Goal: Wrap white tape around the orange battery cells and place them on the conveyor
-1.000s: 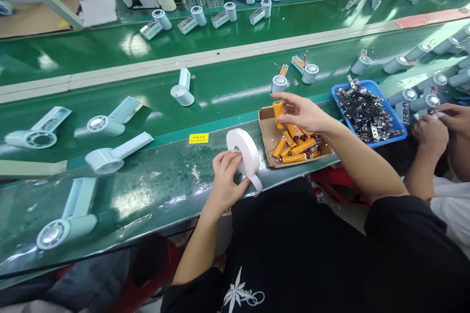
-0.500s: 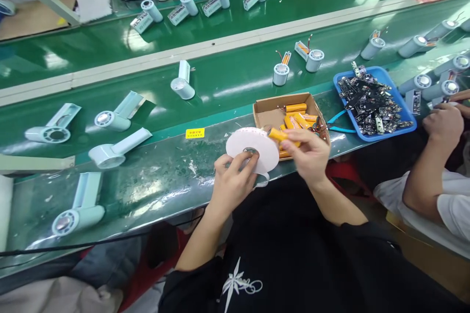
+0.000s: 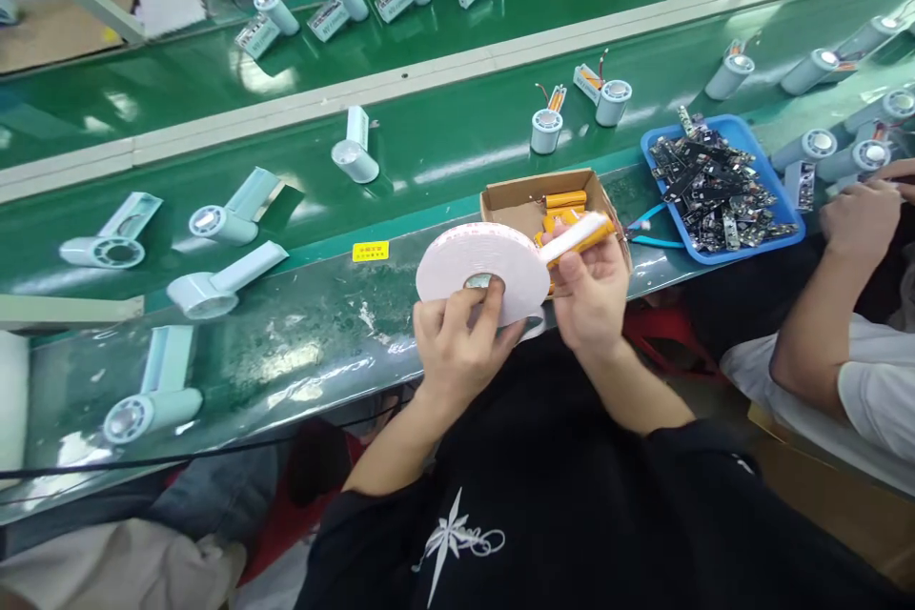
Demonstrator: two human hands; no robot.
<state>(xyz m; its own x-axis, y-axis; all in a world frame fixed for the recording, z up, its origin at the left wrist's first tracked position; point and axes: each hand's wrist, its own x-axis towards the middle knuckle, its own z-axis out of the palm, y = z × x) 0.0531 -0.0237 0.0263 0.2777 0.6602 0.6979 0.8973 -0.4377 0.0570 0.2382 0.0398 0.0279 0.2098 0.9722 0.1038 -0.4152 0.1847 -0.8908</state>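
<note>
My left hand (image 3: pixel 461 343) holds a white tape roll (image 3: pixel 450 257), with fingers in its core. In my right hand (image 3: pixel 593 295) is an orange battery (image 3: pixel 602 231), gripped between thumb and fingers. A white strip of tape (image 3: pixel 572 236) stretches from the roll's right edge over that battery. Just behind both hands sits a cardboard box (image 3: pixel 504 200) holding several orange batteries (image 3: pixel 564 199). A loose tape end hangs below the roll, close to my left fingers.
A blue tray (image 3: pixel 790 233) of circuit boards is at the right, beside blue-handled pliers (image 3: pixel 654 240). Pale blue fan housings (image 3: pixel 221 224) lie on the green belt and bench. A yellow label (image 3: pixel 370 252) is left of the box. Another person's hand (image 3: pixel 862 219) is at far right.
A white tape strip now lies along the battery in my right hand, where the battery was bare at the roll's edge. The tape roll has tilted to face the camera more.
</note>
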